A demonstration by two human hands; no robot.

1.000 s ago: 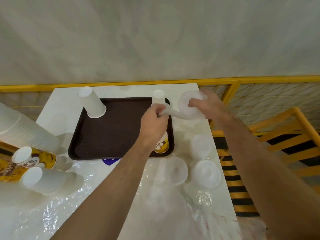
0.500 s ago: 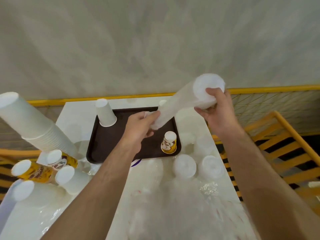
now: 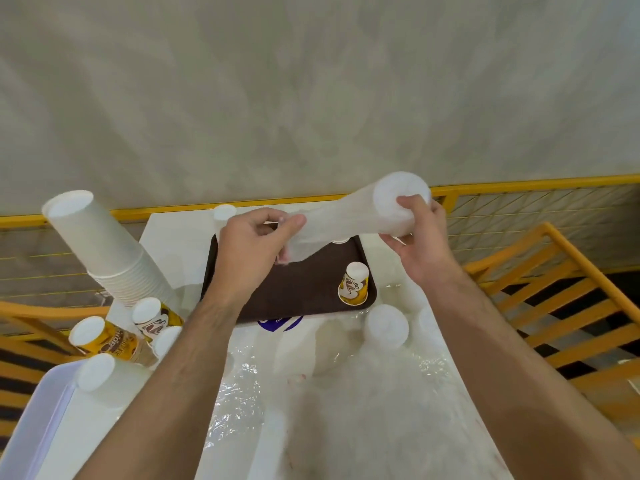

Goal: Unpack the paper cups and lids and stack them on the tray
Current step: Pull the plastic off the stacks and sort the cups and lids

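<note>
The sleeve of lids hangs above the tray's far edge, its long axis running left-right. The right hand grips the full end; the left hand pinches the slack wrap.

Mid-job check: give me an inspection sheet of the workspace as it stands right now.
Surface: white table, loose clear plastic wrap spread across its near part.
Job's things: brown tray holds one printed cup upside down; sleeve of lids held in the air above the tray; tall stack of white cups at left; lid stacks near the tray.
Clutter: printed cup stacks lying at left.
Grippers: left hand pinches the sleeve's wrap end; right hand grips its lid end.
Cables: nothing seen.
Surroundings: grey wall, yellow railing.
</note>
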